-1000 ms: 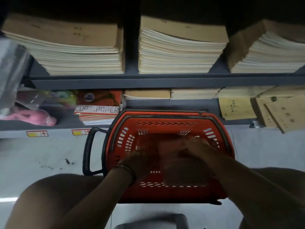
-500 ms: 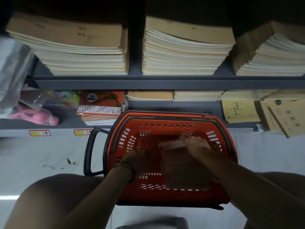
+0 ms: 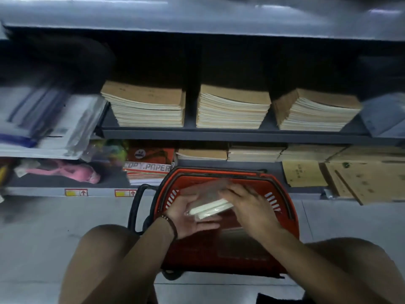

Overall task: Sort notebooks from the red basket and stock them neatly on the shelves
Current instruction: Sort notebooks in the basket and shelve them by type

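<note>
The red basket (image 3: 282,218) stands on the floor between my knees, in front of the shelves. Above it I hold a small stack of notebooks (image 3: 210,207), its pale page edges facing me. My left hand (image 3: 186,218) cups the stack from below and from the left, palm up. My right hand (image 3: 249,207) grips it from the right and over the top. Three tall stacks of brown notebooks (image 3: 232,108) lie on the middle shelf. Lower stacks of notebooks (image 3: 254,153) lie on the bottom shelf behind the basket.
A pack marked copy paper (image 3: 149,167) lies on the bottom shelf left of the basket, beside a pink toy (image 3: 72,172). Plastic-wrapped goods (image 3: 43,123) overhang at the left. Brown envelopes (image 3: 363,178) lean at the lower right. The basket's black handle (image 3: 137,207) sticks out left.
Both hands have lifted the stack of notebooks up out of the basket. My view has tilted upward, showing more of the shelves.
</note>
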The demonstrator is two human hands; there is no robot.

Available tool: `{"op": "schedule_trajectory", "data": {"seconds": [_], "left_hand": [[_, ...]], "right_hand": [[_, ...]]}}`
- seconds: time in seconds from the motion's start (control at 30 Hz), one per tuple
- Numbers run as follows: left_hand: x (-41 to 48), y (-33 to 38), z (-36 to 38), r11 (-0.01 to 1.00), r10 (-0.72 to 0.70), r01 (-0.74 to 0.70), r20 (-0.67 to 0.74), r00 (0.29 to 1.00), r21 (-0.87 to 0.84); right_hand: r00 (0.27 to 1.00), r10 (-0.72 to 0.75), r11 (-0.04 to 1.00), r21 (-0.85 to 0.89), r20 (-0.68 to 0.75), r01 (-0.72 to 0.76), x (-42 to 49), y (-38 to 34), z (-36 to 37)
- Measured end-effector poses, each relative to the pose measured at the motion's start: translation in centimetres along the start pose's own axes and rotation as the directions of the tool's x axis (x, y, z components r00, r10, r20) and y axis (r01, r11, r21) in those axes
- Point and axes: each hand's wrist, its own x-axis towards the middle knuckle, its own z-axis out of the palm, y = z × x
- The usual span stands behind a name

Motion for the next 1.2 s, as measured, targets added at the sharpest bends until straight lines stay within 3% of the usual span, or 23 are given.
{"op": "schedule_trajectory", "data": {"seconds": [0.07,0.13,0.2,0.27,0.3,0.37,0.53,0.67,0.87,1.0,1.07,1.2], "left_hand": [[-1.7,-0.8,0.5,0.989,0.130,-0.127,0.026,0.991,-0.078],[-3.1,-1.6,0.7,0.974,0.221,-0.217,0.057,0.974,-0.068],[-4.4,-2.6,0.4,0.952,0.305,-0.304,0.087,0.948,-0.033],[-5.9,-3.4,0.4,0.922,0.387,-0.385,0.102,0.917,-0.037],[-6.7,-3.9,0.7,0.911,0.413,-0.412,0.102,0.905,-0.037],[-7.9,-4.7,1.5,0.885,0.464,-0.464,0.103,0.880,-0.023],[-10.3,-6.0,3.1,0.797,0.596,-0.603,0.129,0.793,0.026],[-12.5,-5.8,4.1,0.806,0.589,-0.592,0.117,0.800,-0.008],[-14.3,-5.0,4.1,0.851,0.522,-0.522,0.221,0.824,-0.063],[-15.9,-4.7,4.9,0.846,0.518,-0.532,0.244,0.820,-0.008],[-17.0,-4.4,5.2,0.838,0.533,-0.545,0.263,0.805,-0.030],[-19.0,-3.6,5.0,0.794,0.607,-0.599,0.208,0.767,-0.104]], "right_hand": [[0.992,0.010,0.992,0.123,-0.129,0.006,-2.0,-0.9,-0.4],[0.982,0.096,0.876,0.481,-0.165,-0.005,-4.1,-1.0,-0.7],[0.961,0.263,0.512,0.856,-0.085,-0.064,-6.3,-1.3,-1.4],[0.866,0.500,0.158,0.981,0.020,-0.113,-7.5,-1.7,-1.7],[0.821,0.562,0.043,0.988,0.098,-0.147,-7.8,-2.0,-2.0],[0.813,0.550,-0.077,0.981,0.191,-0.178,-7.7,-2.8,-2.5],[0.811,0.560,-0.200,0.977,0.172,-0.070,-7.9,-5.1,-4.3],[0.826,0.542,-0.261,0.965,0.154,-0.008,-8.9,-5.6,-6.0],[0.816,0.579,-0.108,0.992,0.010,0.065,-9.9,-6.0,-11.1],[0.808,0.560,0.083,0.983,-0.181,0.163,-11.0,-7.2,-16.1],[0.791,0.574,0.137,0.978,-0.210,0.160,-11.3,-7.4,-18.2],[0.686,0.720,-0.029,0.983,-0.105,0.181,-11.5,-6.5,-20.6]]}}
